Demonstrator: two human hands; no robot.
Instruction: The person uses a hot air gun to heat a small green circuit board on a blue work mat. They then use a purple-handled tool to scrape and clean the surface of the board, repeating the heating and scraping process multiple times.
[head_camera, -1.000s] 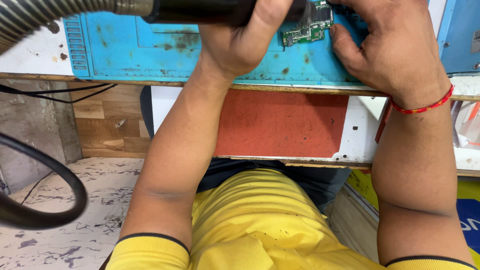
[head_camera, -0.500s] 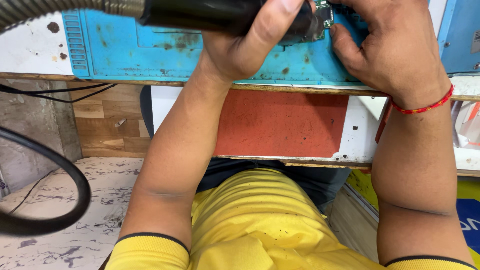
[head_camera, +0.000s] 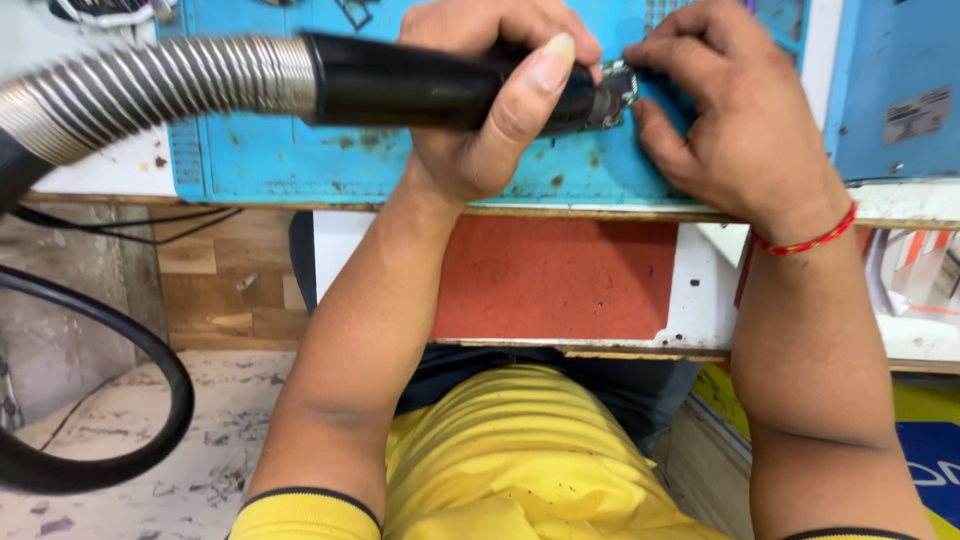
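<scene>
The left hand (head_camera: 490, 110) was closed around the black handle (head_camera: 440, 85) of a hot-air tool, fingers wrapped over the top and the thumb (head_camera: 530, 95) laid along the near side of the barrel. The tool lay roughly level across the view, its metal nozzle (head_camera: 612, 95) pointing to the person's right. A ribbed silver hose (head_camera: 150, 95) ran from the rear of the handle toward the left edge of the view, where it joined a dark section.

The right hand (head_camera: 740, 130) rested palm-down on the blue work mat (head_camera: 300, 160), its fingers curled, with the fingertips (head_camera: 650, 55) touching or just beside the nozzle tip. Whatever lay beneath those fingers was hidden, so it could not be determined whether the hand held anything. A red thread bracelet (head_camera: 808, 240) circled the right wrist.

The mat covered the worktop (head_camera: 900, 205) and showed dark scorch marks and worn patches. A blue box-shaped unit (head_camera: 895, 90) with a pale label stood at the right end of the worktop, just beside the mat. Below the worktop edge was a red panel (head_camera: 550, 275) framed in white. A thick black cable (head_camera: 120, 400) looped over the speckled floor (head_camera: 130, 470) at lower left. The person wore a yellow shirt (head_camera: 520, 460) with dark trim at the sleeves.
</scene>
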